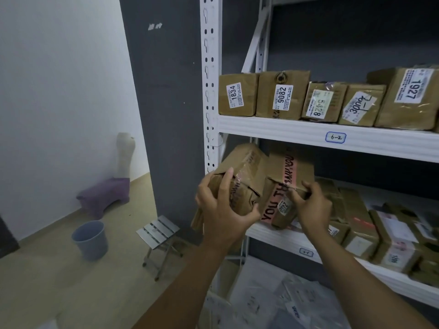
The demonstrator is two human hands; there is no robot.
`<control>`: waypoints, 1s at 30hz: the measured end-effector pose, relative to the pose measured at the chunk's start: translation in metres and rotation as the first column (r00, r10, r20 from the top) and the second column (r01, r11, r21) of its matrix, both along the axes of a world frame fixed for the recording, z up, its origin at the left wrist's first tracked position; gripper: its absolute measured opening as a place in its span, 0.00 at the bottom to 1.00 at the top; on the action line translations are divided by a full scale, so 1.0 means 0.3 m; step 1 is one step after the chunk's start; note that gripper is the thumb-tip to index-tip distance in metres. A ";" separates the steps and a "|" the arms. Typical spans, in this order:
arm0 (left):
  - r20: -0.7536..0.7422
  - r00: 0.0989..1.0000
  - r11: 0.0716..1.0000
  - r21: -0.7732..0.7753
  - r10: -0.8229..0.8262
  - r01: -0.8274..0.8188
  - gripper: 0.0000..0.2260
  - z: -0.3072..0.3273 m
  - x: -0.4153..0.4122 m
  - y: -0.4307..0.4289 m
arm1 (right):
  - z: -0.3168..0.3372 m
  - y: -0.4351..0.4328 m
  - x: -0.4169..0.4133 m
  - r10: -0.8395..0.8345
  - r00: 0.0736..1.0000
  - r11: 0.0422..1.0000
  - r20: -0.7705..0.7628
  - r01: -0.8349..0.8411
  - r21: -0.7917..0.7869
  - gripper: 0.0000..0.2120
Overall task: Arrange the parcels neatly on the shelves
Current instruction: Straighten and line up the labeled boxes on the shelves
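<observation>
Two brown boxes are held side by side, touching, at the left end of the lower shelf [285,238], just right of the white post [209,91]. The left box [242,167] is gripped by the left hand [223,205], thumb on its near face and fingers curled round its near end; it is tilted and overhangs the shelf's near edge. The pink-taped box [292,172], marked THANK YOU and labelled 2460, is pinched at its near top edge by the right hand [311,205], and its lower corner is set at the shelf's near edge. Further right on this shelf, more parcels [361,224] are laid flat. On the upper shelf [285,131], tagged 6-2, five labelled parcels [282,96] are stood in a row. On the floor to the left, a bucket [91,238] and a folding stool [158,230] are seen.
</observation>
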State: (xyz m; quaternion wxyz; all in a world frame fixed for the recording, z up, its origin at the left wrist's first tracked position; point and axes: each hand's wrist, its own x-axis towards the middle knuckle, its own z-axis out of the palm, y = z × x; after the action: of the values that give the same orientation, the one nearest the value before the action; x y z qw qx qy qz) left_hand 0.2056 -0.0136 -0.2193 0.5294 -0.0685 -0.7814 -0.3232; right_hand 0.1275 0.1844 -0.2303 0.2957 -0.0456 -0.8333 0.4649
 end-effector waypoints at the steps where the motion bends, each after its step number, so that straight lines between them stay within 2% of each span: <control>1: -0.006 1.000 1.000 0.002 -0.012 0.012 0.41 -0.007 -0.010 0.003 | 0.003 0.003 0.003 -0.005 1.000 1.000 0.009 0.005 -0.012 0.19; 6: 0.074 0.997 0.996 0.084 -0.016 0.009 0.43 -0.033 -0.105 -0.027 | 0.008 0.001 0.001 0.053 0.997 0.997 0.051 -0.055 0.050 0.18; 12: 0.310 0.950 0.998 0.060 -0.043 0.025 0.43 -0.082 -0.229 -0.022 | -0.016 -0.014 -0.017 0.032 0.991 0.987 0.132 -0.052 0.152 0.17; 17: 0.500 0.862 0.997 0.055 -0.076 0.056 0.41 -0.108 -0.335 -0.014 | -0.009 -0.014 -0.044 0.008 0.986 0.973 0.166 -0.046 0.225 0.19; 22: 0.555 0.823 0.992 0.038 -0.121 0.121 0.45 -0.132 -0.409 -0.030 | -0.010 -0.004 -0.055 0.003 0.985 0.959 0.172 -0.051 0.278 0.17; 26: 0.586 0.801 0.985 -0.028 -0.123 0.172 0.44 -0.138 -0.426 -0.048 | -0.004 -0.008 -0.048 -0.005 0.989 0.945 0.146 -0.043 0.325 0.15; 30: 0.585 0.809 0.968 -0.165 -0.059 0.190 0.45 -0.139 -0.455 -0.075 | 0.009 -0.025 -0.054 0.007 0.988 0.940 0.155 -0.059 0.335 0.14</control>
State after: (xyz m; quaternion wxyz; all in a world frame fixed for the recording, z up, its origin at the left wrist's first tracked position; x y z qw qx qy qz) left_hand 0.0689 -0.0360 -0.2611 0.2354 -0.0761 -0.9287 -0.2762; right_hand 0.1114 0.1768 -0.2276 0.2272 -0.0152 -0.9214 0.3149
